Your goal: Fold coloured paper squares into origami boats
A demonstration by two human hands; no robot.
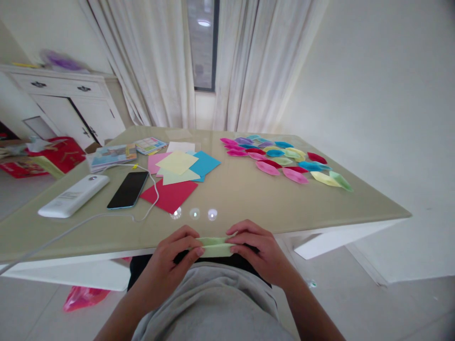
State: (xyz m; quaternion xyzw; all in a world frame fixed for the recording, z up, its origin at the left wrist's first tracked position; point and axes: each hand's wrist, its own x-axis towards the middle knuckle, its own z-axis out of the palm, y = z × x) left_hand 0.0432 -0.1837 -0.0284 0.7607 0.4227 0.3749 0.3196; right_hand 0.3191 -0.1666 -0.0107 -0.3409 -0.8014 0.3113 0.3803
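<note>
A folded strip of pale green paper [216, 250] is held level at the table's near edge, just in front of my lap. My left hand [181, 251] pinches its left end between thumb and fingers. At the opposite end, my right hand [250, 246] grips the paper the same way. Beyond my hands to the left lie loose square sheets: a red sheet [170, 195], a pale yellow sheet [177, 162] and a blue sheet [206, 164]. Several folded, pointed paper pieces in many colours, among them a pink folded piece [295, 175], are spread at the right.
On the table's left are a black-screened phone [128, 190], a white power bank [73, 196] with a white cable [106, 214], and booklets [113, 156]. Curtains [156, 61] hang behind the table [249, 203]. A white wall [384, 118] stands at the right.
</note>
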